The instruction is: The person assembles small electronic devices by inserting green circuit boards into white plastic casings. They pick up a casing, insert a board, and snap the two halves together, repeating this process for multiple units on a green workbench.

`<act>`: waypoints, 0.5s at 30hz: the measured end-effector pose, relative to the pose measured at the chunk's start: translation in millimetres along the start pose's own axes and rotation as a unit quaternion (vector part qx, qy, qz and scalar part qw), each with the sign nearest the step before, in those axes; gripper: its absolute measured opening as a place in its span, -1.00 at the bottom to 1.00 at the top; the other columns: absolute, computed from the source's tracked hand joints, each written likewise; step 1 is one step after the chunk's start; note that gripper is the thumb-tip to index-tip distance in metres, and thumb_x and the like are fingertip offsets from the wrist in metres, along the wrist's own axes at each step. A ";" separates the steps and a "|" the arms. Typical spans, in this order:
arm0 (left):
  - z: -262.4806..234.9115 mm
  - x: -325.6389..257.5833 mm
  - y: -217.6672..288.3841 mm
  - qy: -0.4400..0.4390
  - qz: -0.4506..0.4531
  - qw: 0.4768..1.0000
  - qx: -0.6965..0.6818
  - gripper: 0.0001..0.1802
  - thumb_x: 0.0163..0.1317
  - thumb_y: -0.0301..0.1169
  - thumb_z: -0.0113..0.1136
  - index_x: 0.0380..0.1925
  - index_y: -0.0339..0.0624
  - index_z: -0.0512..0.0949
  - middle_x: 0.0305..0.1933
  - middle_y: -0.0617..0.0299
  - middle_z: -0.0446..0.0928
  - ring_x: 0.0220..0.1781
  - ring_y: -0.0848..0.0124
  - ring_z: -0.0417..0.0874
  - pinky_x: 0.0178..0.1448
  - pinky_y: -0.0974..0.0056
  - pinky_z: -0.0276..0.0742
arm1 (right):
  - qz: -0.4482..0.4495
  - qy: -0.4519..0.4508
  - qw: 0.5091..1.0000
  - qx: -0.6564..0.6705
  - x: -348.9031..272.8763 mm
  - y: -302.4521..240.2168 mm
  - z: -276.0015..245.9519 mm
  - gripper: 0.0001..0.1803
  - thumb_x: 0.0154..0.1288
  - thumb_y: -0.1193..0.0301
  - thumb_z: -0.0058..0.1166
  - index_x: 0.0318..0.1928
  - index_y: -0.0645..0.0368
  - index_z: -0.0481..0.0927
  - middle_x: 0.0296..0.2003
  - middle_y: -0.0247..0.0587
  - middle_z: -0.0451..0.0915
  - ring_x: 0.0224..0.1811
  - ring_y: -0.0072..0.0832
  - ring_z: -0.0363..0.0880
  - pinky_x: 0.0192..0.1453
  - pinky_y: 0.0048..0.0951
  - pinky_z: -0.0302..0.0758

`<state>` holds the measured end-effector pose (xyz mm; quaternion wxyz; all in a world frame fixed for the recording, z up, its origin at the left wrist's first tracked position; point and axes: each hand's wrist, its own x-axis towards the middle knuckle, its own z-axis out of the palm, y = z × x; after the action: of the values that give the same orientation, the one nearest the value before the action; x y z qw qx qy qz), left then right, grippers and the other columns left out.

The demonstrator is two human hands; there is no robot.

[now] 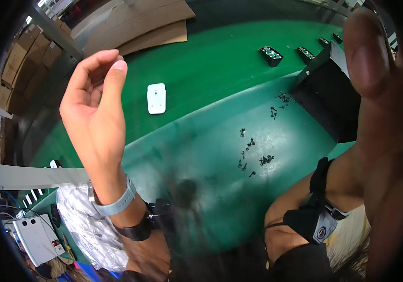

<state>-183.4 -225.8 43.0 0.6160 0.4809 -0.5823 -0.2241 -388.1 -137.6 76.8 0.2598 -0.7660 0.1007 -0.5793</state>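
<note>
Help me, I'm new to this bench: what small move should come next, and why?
Probably lower the bare left hand toward the white, rounded, plastic-looking piece: that hand looks empty and loosely curled, and the piece lies uncovered on the flat green surface. The blurred bare right hand is raised close to the camera, so the left seems freer.

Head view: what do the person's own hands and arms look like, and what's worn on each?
The left hand is ungloved, with a pale blue-grey wristband and a black band below it. The right hand shows no glove; that arm carries a black strap, a black-and-silver device and a dark sleeve.
</note>
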 end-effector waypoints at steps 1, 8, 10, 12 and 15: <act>-1.1 1.4 0.7 -0.008 0.002 1.000 -0.014 -0.83 0.33 -0.51 0.29 -0.11 -0.34 0.64 -0.15 0.20 0.66 -0.07 0.48 0.64 0.10 0.37 0.54 | 0.002 0.003 1.000 -0.004 1.6 -0.7 -1.6 -0.36 0.25 0.53 0.20 0.32 0.22 0.27 0.22 -0.13 0.41 0.19 -0.36 0.43 0.17 -0.34 0.45; 2.5 -2.5 -1.9 -0.006 0.048 0.998 0.044 -0.86 0.36 -0.55 0.27 -0.12 -0.36 0.63 -0.15 0.23 0.65 -0.10 0.52 0.62 0.07 0.39 0.53 | 0.016 0.115 0.992 -0.048 16.5 -14.1 -12.5 -0.42 0.28 0.53 0.17 0.28 0.23 0.29 0.19 -0.15 0.42 0.16 -0.37 0.42 0.16 -0.35 0.44; -1.4 -6.5 22.1 -0.013 0.050 0.997 0.064 -0.83 0.35 -0.57 0.26 -0.09 -0.39 0.60 -0.13 0.21 0.64 -0.09 0.50 0.62 0.09 0.40 0.54 | 0.011 0.112 0.992 -0.050 24.3 -29.0 -16.3 -0.44 0.28 0.53 0.16 0.27 0.23 0.30 0.18 -0.16 0.42 0.16 -0.38 0.42 0.16 -0.35 0.44; -14.9 -17.6 26.3 -0.022 0.030 0.999 -0.030 -0.79 0.34 -0.58 0.26 -0.05 -0.40 0.58 -0.09 0.21 0.64 -0.07 0.49 0.62 0.10 0.38 0.53 | 0.019 0.105 0.993 -0.049 25.8 -37.2 -15.8 -0.45 0.29 0.53 0.16 0.26 0.23 0.31 0.17 -0.17 0.42 0.15 -0.38 0.42 0.16 -0.35 0.44; 4.9 -39.5 31.6 -0.082 0.060 0.992 0.082 -0.82 0.23 -0.56 0.32 -0.17 -0.36 0.61 -0.19 0.10 0.66 -0.16 0.32 0.67 0.02 0.27 0.57 | 0.041 0.120 0.984 -0.126 15.9 -51.7 -53.5 -0.48 0.30 0.52 0.14 0.24 0.23 0.32 0.16 -0.17 0.43 0.14 -0.39 0.42 0.15 -0.36 0.44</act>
<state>-205.7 -180.6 49.4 0.5374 0.4740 -0.6747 -0.1770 -441.1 -116.3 127.1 0.1702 -0.7128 0.2347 -0.6387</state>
